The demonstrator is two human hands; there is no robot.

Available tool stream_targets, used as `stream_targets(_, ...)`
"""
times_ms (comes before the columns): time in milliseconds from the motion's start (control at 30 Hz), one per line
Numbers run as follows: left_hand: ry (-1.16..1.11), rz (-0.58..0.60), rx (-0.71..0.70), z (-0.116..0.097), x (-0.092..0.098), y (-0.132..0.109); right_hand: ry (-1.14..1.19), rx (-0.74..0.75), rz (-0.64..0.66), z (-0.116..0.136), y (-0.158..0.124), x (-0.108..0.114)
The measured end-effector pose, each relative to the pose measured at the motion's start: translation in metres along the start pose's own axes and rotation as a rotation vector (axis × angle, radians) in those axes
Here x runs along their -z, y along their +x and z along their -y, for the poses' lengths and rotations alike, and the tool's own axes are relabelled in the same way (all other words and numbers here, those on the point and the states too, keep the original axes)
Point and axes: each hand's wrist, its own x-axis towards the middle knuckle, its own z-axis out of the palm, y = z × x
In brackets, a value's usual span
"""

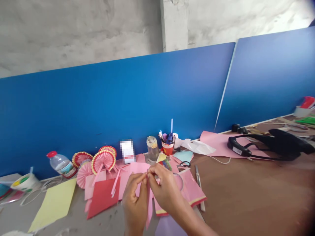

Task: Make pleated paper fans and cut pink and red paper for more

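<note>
My left hand (135, 201) and my right hand (164, 190) meet at their fingertips above the desk. Both pinch the top of a narrow folded pink paper strip (149, 209) that hangs down between them. Under the hands lie pink paper sheets (189, 188) with yellow and red edging and a red paper sheet (103, 196). Finished pleated paper fans (103, 160) in pink, red and yellow stand just behind, to the left.
A water bottle (61, 164), a yellow sheet (55, 203), a small glass jar (152, 149) and a red pen cup (168, 146) line the blue partition (110, 98). Scissors (185, 164) and a cutter (199, 178) lie right of the papers. A black headset (268, 144) rests on a pink sheet.
</note>
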Motion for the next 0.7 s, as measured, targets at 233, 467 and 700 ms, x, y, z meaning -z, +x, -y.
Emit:
stream_targets(233,-0.094,-0.001,0.191,-0.0051,0.0007,0.0014,-0.011,-0.040,0.029,0.0019,-0.0003,0.0025)
stream_targets(467,-0.195,0.026,0.309,-0.0053,0.0000,0.0026,0.030,-0.056,0.024,0.0003,0.0014,0.0014)
stream_targets(700,-0.279,0.049,0.420,-0.0025,0.0010,0.0059,0.025,-0.075,0.037,-0.0007,0.0013,0.0018)
